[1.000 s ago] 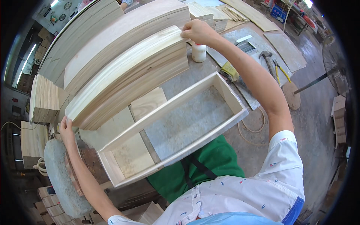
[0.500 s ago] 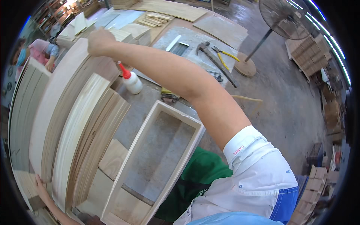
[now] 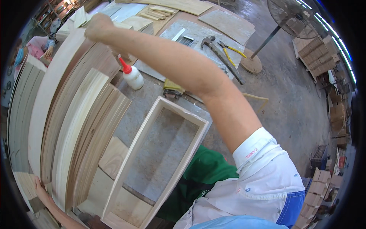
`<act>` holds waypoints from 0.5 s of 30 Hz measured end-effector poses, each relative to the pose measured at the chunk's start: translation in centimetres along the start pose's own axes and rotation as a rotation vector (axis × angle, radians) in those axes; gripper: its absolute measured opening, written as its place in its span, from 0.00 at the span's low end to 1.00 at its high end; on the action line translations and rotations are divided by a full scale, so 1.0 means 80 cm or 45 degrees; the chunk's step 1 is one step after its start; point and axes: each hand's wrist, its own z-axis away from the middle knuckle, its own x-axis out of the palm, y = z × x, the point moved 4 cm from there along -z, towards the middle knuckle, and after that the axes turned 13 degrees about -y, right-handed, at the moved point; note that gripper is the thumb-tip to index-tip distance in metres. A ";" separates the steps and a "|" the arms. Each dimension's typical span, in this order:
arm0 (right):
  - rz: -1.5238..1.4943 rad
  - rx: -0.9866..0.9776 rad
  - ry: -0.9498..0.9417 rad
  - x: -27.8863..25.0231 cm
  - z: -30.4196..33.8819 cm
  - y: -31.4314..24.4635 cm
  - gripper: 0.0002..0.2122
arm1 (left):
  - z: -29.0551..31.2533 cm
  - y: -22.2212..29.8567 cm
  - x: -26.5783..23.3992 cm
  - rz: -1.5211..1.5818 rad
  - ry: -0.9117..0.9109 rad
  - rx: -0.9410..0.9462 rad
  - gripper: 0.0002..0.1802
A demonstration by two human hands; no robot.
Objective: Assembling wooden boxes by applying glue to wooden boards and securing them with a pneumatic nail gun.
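Note:
A long pale wooden board [image 3: 46,91] lies along the top of a stack of boards [image 3: 72,91] at the left. At its far end, my right hand [image 3: 98,28] is closed on the board, the arm reaching across the workbench. My left hand [image 3: 41,187] grips the board's near end, its fingers partly hidden. A shadowed gap shows between this board and the ones under it. Beside the stack, nearer me, stands an open rectangular wooden frame [image 3: 131,154], touched by neither hand.
A white glue bottle with a red nozzle [image 3: 133,78] and a yellow tape measure [image 3: 172,89] stand beyond the frame. A hammer [image 3: 221,57] and yellow-handled pliers [image 3: 230,49] lie farther right. A pedestal fan [image 3: 291,17] is on the floor. Another person [image 3: 36,51] works at far left.
Both hands have shifted slightly left with the board, and the gap under it has widened. My right forearm has moved up a little, uncovering more of the tape measure. The view has shifted slightly.

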 end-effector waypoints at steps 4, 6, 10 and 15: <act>-0.343 -0.300 -0.074 -0.038 0.049 -0.014 0.10 | 0.084 0.033 -0.020 0.196 0.182 0.173 0.25; -0.666 -0.414 -0.208 -0.066 0.104 -0.011 0.10 | 0.168 0.056 -0.025 0.293 0.311 0.331 0.22; -0.770 -0.209 -0.333 -0.106 0.249 0.027 0.11 | 0.355 0.068 0.003 0.178 0.418 0.315 0.23; -0.770 0.136 -0.634 -0.083 0.390 0.103 0.12 | 0.517 0.011 0.087 0.067 0.353 0.110 0.24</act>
